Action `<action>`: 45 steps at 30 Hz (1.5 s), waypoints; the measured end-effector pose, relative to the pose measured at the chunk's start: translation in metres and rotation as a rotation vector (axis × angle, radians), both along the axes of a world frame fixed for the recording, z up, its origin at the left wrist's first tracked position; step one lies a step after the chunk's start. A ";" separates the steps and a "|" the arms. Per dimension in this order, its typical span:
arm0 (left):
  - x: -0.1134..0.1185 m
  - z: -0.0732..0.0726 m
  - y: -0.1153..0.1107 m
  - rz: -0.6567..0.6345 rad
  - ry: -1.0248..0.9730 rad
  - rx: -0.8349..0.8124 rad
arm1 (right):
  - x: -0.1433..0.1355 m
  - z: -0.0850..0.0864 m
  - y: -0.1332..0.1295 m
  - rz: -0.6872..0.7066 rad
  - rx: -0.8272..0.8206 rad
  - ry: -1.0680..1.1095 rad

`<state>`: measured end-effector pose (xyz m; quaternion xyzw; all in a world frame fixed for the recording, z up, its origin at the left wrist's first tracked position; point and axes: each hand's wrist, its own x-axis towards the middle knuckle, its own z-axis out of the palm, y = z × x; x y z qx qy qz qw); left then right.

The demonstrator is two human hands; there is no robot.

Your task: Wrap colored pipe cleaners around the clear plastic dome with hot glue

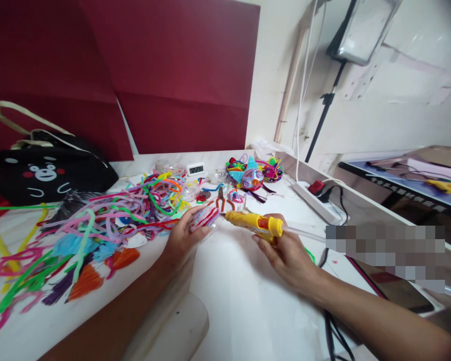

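My left hand (186, 235) is closed around a small rounded piece (205, 218) striped in pink, red and lilac, which looks wrapped in pipe cleaners. In my right hand (285, 248) is a yellow hot glue gun (253, 224), with a clear glue stick (308, 231) sticking out of its back. The gun's nozzle points left, close to the striped piece; whether they touch I cannot tell. Just behind lie pliers (224, 201) with orange handles. A large tangle of colourful pipe cleaners (135, 205) spreads to the left of my left hand.
Finished colourful pipe-cleaner figures (251, 175) stand at the back beside a small digital clock (195, 169). A white power strip (319, 203) with plugs lies to the right, near a phone (394, 286) and black cables (336, 331). A black bag (48, 170) sits far left.
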<state>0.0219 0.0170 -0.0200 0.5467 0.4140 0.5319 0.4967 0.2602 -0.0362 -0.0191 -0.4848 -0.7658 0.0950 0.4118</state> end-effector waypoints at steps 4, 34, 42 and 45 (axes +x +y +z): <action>0.000 -0.001 0.000 -0.006 -0.038 -0.019 | 0.002 -0.003 0.003 -0.024 -0.019 -0.010; -0.004 0.000 0.006 0.088 -0.231 -0.023 | 0.001 0.014 0.013 0.099 -0.578 0.498; -0.005 0.003 0.015 0.248 -0.281 0.066 | -0.018 0.023 0.001 0.406 -1.124 0.543; -0.004 0.001 0.014 0.229 -0.271 0.065 | -0.018 0.020 0.003 0.317 -1.089 0.408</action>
